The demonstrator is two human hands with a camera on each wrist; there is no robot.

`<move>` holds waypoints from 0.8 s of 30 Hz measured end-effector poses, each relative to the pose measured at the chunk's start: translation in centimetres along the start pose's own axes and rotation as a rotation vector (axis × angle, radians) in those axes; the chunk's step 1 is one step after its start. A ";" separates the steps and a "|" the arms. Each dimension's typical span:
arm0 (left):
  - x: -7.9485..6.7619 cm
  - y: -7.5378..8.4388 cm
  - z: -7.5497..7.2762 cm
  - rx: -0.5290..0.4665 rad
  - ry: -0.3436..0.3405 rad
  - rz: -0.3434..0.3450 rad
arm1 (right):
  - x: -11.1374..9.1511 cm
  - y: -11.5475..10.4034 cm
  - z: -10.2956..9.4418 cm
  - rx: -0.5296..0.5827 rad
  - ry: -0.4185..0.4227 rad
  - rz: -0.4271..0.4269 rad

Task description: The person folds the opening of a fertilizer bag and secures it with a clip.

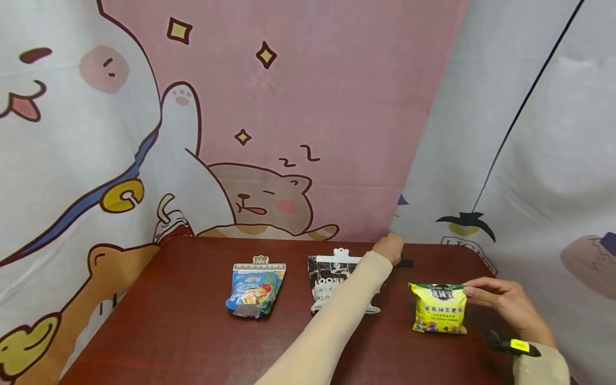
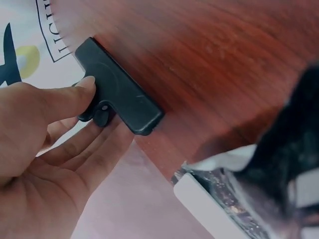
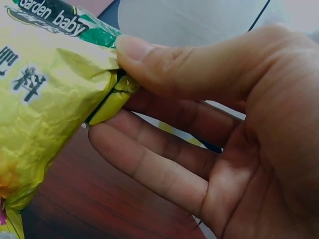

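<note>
Near the back edge of the table, my left hand (image 1: 389, 249) pinches a black bag clip (image 2: 119, 89) between the thumb and fingers. The thumb lies on the clip's handle in the left wrist view. My right hand (image 1: 512, 307) pinches the upper right corner of a yellow fertilizer bag (image 1: 439, 310), which stands upright on the right side of the table. In the right wrist view the thumb presses the bag's front and other fingers are behind it. My left forearm hides part of a black-and-white bag (image 1: 321, 283).
A white clip (image 1: 341, 259) closes the top of the black-and-white bag. To the left stands a blue food bag (image 1: 255, 291) with a piano-key patterned clip (image 1: 260, 266) across its top. Behind the dark red table (image 1: 178, 321) hangs a cartoon-printed cloth (image 1: 327, 107).
</note>
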State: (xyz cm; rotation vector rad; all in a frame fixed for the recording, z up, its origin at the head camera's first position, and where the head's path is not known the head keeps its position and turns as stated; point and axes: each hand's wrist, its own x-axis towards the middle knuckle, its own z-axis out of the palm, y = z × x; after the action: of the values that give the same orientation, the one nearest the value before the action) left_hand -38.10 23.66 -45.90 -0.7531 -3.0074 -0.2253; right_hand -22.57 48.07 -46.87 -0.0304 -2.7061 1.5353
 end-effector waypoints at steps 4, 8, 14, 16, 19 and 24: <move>-0.1 0.1 -0.3 -0.014 0.006 0.026 | 0.0 -0.2 0.0 -0.001 0.000 0.015; 0.2 -0.1 -0.4 -0.050 -0.020 0.018 | 0.0 -0.3 0.2 -0.011 0.002 0.021; 0.1 -1.0 -0.6 -0.129 0.001 0.031 | -0.1 -0.3 0.3 -0.012 0.010 0.040; 0.0 -1.3 -0.7 -0.161 0.011 0.030 | -0.1 -0.3 0.4 -0.010 0.004 0.040; -0.2 -1.6 -0.8 -0.196 0.020 0.022 | 0.0 -0.3 0.4 -0.002 0.005 0.026; -0.6 -1.7 -1.5 -0.197 0.022 0.049 | 0.0 -0.3 0.3 -0.016 0.025 -0.002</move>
State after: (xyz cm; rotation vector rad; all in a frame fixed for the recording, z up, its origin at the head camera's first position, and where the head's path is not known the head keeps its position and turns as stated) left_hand -38.38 21.73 -44.67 -0.8320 -2.9717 -0.5313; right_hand -22.57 47.67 -46.75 -0.0468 -2.6985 1.5032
